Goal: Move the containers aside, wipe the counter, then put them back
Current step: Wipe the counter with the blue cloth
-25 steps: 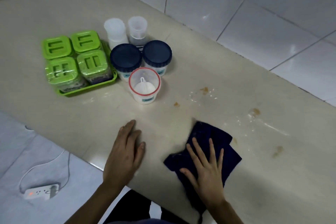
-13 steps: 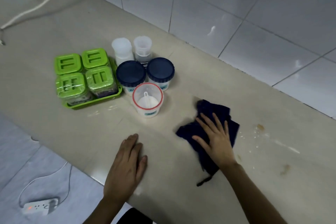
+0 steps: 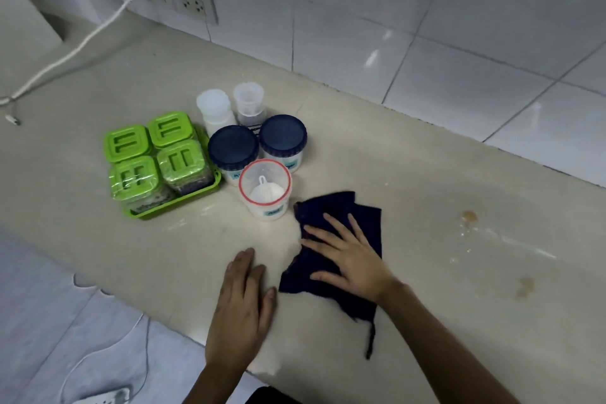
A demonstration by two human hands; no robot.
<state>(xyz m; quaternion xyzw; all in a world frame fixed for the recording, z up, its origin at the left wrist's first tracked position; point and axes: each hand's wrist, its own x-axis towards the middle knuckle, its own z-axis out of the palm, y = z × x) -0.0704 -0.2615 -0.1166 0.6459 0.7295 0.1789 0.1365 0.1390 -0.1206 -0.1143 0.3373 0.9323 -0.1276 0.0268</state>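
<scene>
**Cloth closes in on the open tub**

Since a second ago our right hand has carried the dark blue cloth from the front edge of the counter up and to the left, so the cloth's far corner now lies just beside the red-rimmed tub. The hand lies flat on the cloth with fingers spread, pressing, gripping nothing. Our left hand rests palm down on the counter near its front edge, fingers together, empty.

The containers sit grouped to the left: a green tray holding four green-lidded jars, two blue-lidded tubs, two pale bottles behind them, and the red-rimmed tub in front, with no lid and white powder with a scoop inside.

The main risk, as we judge it, is that one more stroke leftward knocks this open tub and tips powder onto the wet counter. We also risk leaving the brown stains at the right unwiped, and the cloth's dangling string could snag at the edge.
</scene>
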